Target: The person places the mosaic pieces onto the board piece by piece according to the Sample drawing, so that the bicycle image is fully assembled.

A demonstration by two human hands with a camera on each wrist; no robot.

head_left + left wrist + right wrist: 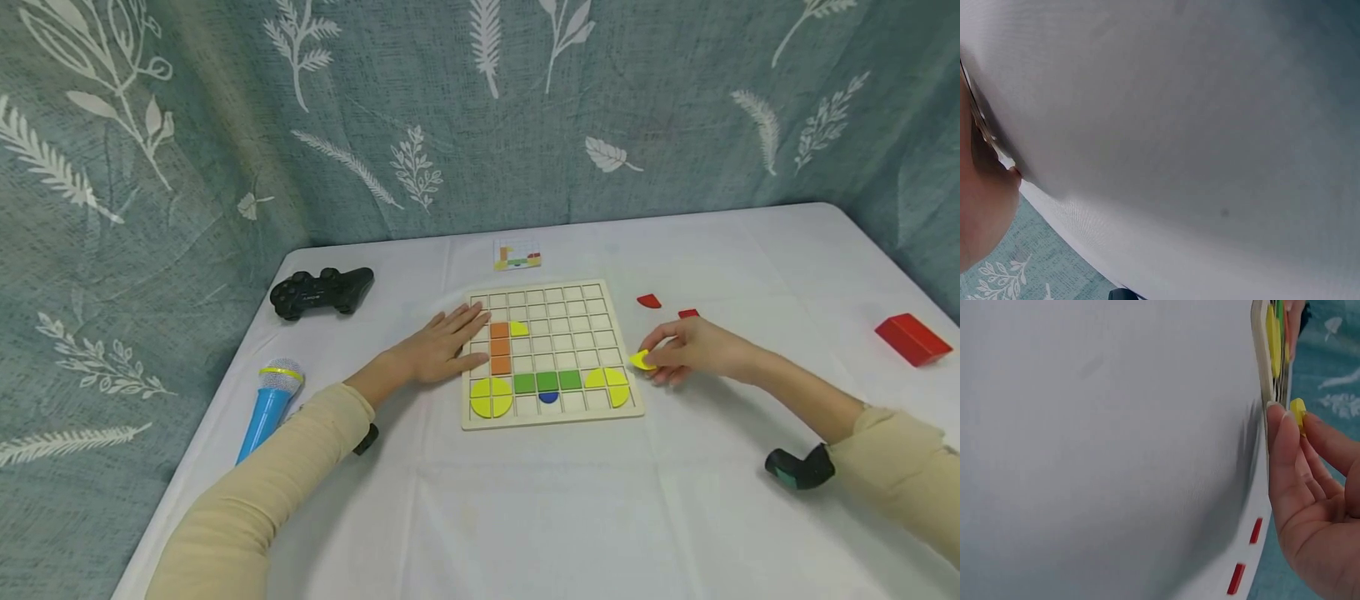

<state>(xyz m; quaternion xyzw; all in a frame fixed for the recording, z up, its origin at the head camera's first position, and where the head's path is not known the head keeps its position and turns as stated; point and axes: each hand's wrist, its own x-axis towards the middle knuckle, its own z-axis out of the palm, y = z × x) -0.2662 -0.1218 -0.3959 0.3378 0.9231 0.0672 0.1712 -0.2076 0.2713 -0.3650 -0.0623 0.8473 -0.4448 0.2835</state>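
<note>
A cream grid board (553, 422) lies mid-table with coloured tiles in its cells. My left hand (442, 343) rests with straight fingers on the board's left edge. Near the board's right edge my right hand (693, 348) pinches a yellow quarter-circle tile (640, 360) between thumb and fingers; the right wrist view shows the same yellow tile (1298, 411) edge-on. On the board are orange squares (499, 347), a yellow quarter circle (518, 329), a yellow full circle (491, 398), green squares (547, 382), a blue half circle (549, 397) and three yellow quarters (617, 386) at the lower right.
Two red tiles, one a quarter circle (649, 301), lie right of the board. A small pattern card (517, 255) is behind it. A black game controller (322, 292) and a blue microphone (267, 412) lie at left, a red block (912, 339) at far right.
</note>
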